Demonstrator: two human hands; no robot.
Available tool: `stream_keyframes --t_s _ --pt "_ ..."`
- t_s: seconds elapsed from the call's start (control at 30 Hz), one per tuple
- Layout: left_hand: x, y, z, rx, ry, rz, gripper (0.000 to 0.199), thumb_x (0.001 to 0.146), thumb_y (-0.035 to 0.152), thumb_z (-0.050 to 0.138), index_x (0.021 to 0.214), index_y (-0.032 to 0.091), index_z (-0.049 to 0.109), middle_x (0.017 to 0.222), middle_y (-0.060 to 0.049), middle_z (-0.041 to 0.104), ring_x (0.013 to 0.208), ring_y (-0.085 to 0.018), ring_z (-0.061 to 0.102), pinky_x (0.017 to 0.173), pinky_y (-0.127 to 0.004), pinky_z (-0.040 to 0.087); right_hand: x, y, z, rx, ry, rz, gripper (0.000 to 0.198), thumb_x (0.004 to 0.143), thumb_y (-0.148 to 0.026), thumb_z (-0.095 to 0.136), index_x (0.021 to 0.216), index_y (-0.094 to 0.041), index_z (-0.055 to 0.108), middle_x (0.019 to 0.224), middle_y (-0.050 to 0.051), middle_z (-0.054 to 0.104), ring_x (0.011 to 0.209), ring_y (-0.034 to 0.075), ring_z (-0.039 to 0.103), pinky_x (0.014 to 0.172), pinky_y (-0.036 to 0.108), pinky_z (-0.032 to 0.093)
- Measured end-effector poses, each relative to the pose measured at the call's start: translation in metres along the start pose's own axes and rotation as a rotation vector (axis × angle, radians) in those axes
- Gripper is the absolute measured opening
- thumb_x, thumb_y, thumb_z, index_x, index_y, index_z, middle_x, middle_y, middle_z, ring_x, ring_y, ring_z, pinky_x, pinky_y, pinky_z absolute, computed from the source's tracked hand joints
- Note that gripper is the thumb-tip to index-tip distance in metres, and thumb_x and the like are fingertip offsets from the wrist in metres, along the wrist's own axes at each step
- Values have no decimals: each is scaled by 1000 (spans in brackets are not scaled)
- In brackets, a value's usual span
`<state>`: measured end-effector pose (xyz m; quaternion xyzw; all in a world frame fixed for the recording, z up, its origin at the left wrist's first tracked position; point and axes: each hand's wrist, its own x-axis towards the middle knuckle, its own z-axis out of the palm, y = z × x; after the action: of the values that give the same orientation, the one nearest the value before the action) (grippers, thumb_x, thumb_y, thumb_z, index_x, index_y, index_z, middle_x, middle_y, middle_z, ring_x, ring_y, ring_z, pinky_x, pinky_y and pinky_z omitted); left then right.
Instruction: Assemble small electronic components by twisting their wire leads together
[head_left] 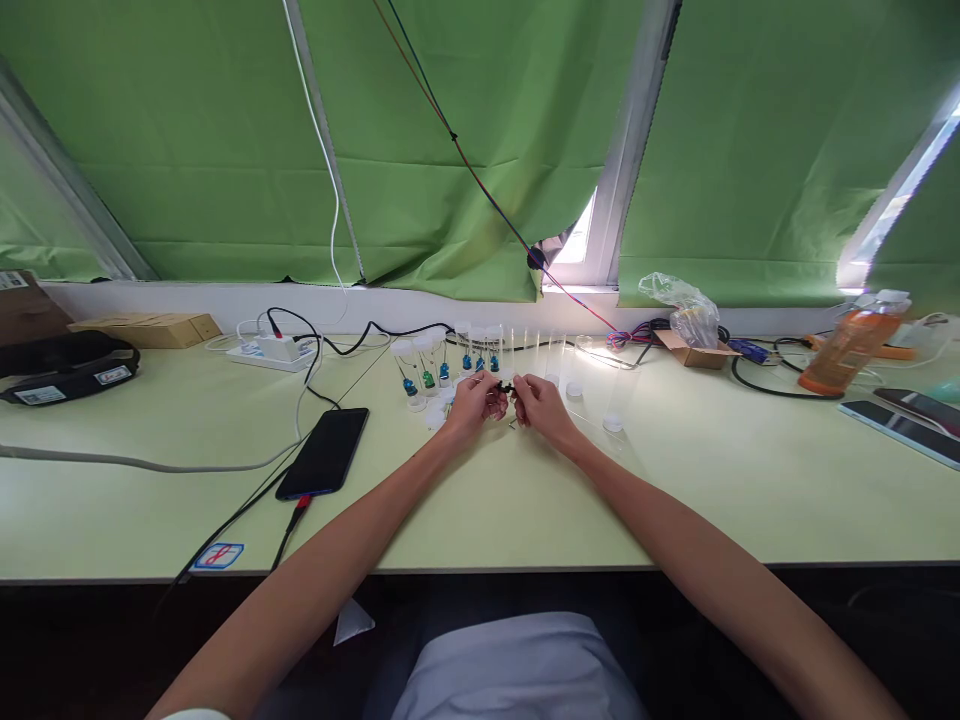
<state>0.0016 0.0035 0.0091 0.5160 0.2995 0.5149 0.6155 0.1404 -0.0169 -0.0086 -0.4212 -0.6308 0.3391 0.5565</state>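
My left hand (478, 402) and my right hand (543, 406) meet over the middle of the table. Between their fingertips is a small black part (505, 388), gripped from both sides; its exact kind is too small to make out. Just below it a tiny metallic piece (513, 424) lies on the table. Behind and left of my left hand stand several clear tubes with white caps, holding small blue pieces (444, 374) and a green piece (428, 378). Beyond my right hand are clear tubes (555, 352) with nothing coloured in them, and a white cap (613, 423).
A black phone (324, 453) with a cable lies left of my left forearm. Further back are a power strip (274, 350) and cables. To the right are a small cardboard box (696, 352) with a plastic bag, an orange drink bottle (855, 343) and more phones (900, 432).
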Motion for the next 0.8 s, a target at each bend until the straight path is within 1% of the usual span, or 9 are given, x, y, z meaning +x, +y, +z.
stream_keyframes --t_s 0.2,0.3,0.43,0.53,0.6,0.7,0.8 --pt "-2 0 2 11 -29 -3 19 72 26 64 66 19 47 54 -1 55 44 -11 50 42 -24 37 -1 0 0 -45 4 66 63 90 -71 32 56 -20 49 38 -1 47 36 11 43 45 26 38" --pt "-2 -1 3 -15 -24 -14 18 72 24 65 66 18 48 55 -1 55 45 -11 51 42 -24 37 -1 0 0 -56 18 80 66 89 -73 28 55 -20 49 38 0 48 36 11 45 44 25 38" --pt "-1 1 3 -61 19 -28 19 71 23 65 66 18 47 57 -2 56 47 -11 52 43 -23 37 0 -1 2 -12 35 61 59 89 -72 30 70 -20 52 46 -2 53 37 11 47 42 24 38" --pt "0 3 2 -87 56 -37 18 71 24 63 67 18 47 57 -1 56 46 -11 52 42 -23 36 1 0 2 28 30 23 47 88 -67 43 83 -22 51 53 -4 55 39 10 49 41 22 38" --pt "1 3 2 -95 67 -37 17 72 23 63 67 18 47 56 -1 55 46 -11 51 42 -23 37 0 1 3 46 18 -1 40 86 -63 51 87 -22 50 56 -5 56 40 9 49 41 21 38" --pt "1 2 1 -92 64 -33 18 72 23 63 67 18 47 56 -1 55 46 -11 51 42 -23 37 0 3 3 51 4 -18 36 86 -59 54 87 -22 49 57 -6 56 41 9 48 41 21 38" --pt "0 1 1 -66 44 -19 19 71 24 64 67 19 46 55 -1 55 46 -11 51 42 -23 37 0 3 2 20 1 -24 38 88 -59 50 79 -22 48 54 -5 54 41 9 49 42 22 38"
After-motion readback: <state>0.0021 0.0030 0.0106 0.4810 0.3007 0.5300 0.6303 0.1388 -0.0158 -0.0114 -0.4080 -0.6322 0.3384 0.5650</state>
